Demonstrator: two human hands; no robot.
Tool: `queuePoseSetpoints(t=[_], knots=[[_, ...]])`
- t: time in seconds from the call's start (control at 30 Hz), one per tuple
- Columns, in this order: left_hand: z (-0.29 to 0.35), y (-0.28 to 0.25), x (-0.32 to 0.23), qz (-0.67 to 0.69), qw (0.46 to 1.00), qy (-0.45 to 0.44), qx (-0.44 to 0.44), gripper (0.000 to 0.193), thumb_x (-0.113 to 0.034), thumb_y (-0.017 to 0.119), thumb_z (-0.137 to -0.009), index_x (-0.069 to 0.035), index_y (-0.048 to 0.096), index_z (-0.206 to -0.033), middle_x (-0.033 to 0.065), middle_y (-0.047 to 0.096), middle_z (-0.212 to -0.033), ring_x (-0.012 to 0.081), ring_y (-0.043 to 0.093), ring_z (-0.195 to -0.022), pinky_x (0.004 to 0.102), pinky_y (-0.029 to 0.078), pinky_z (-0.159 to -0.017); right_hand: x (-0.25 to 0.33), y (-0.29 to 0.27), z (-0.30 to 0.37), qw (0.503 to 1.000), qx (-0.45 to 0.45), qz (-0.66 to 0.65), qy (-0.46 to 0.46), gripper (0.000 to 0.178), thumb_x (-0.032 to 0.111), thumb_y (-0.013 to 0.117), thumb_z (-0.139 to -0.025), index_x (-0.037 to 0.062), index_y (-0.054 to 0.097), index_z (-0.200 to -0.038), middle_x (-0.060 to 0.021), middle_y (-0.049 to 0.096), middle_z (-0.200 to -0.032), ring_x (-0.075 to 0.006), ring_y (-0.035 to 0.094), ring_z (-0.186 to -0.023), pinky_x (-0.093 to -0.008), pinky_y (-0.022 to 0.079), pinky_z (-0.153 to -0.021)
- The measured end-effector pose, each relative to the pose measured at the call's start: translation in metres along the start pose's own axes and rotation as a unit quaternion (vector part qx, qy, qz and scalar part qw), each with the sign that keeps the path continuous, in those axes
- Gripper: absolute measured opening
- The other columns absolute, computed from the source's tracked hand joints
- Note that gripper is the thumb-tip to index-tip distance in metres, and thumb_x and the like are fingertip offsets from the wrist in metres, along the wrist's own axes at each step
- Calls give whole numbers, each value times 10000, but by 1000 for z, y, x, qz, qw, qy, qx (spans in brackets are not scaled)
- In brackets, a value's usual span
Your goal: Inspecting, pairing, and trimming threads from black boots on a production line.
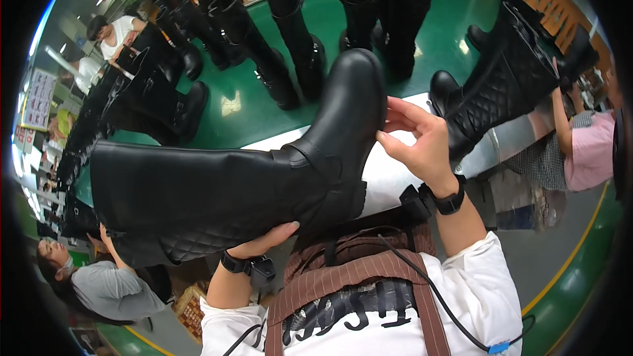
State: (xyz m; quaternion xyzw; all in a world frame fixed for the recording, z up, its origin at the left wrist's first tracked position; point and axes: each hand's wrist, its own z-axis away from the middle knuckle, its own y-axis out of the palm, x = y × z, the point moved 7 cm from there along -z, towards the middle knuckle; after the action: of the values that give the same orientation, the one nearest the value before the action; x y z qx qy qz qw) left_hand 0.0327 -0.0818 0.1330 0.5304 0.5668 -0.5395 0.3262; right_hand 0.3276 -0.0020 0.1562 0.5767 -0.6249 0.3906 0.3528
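A tall black boot (231, 178) lies on its side in front of me, its shaft to the left and its rounded toe pointing up and away. The shaft has a quilted patch and a strap crosses the ankle. From below, my left hand (267, 242) grips the shaft near the ankle; its thumb shows and its other fingers are hidden behind the leather. At the sole edge by the toe, my right hand (422, 138) holds the boot with bent fingers and thumb, their tips partly behind the sole.
Several black boots (293, 33) stand across the green table (231, 109). A quilted black boot (501, 72) stands close on the right, by a metal edge strip (521, 135). People work around the table, one in pink (589, 151) at right, one in grey (115, 290) at left.
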Motion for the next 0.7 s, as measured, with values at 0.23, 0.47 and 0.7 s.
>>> queuePoseSetpoints(t=[0.23,0.47,0.7], knots=[[2,8,-2,-130,980,-93,115,527,-209,818,-783,-12,616,-1227,121,636,-1222,225,599,-1101,358,442,-1004,-21,-3,-3,996,25,-44,78,413,42,656,-889,-102,574,-1267,-145,700,-1091,-160,672,-988,-282,522,-884],[4,12,-1,-174,977,-24,119,568,-330,784,-822,-5,610,-1253,131,635,-1248,244,594,-1152,350,435,-1023,-25,7,1,992,88,19,90,391,-28,564,-875,-84,559,-1262,-96,707,-1005,-111,661,-925,-246,494,-862],[4,17,-3,-174,972,-98,121,543,-289,782,-840,11,603,-1255,135,634,-1244,240,600,-1133,335,449,-1009,-52,23,9,994,45,-6,97,341,3,554,-927,-77,567,-1259,-73,716,-971,-96,660,-864,-243,511,-790]])
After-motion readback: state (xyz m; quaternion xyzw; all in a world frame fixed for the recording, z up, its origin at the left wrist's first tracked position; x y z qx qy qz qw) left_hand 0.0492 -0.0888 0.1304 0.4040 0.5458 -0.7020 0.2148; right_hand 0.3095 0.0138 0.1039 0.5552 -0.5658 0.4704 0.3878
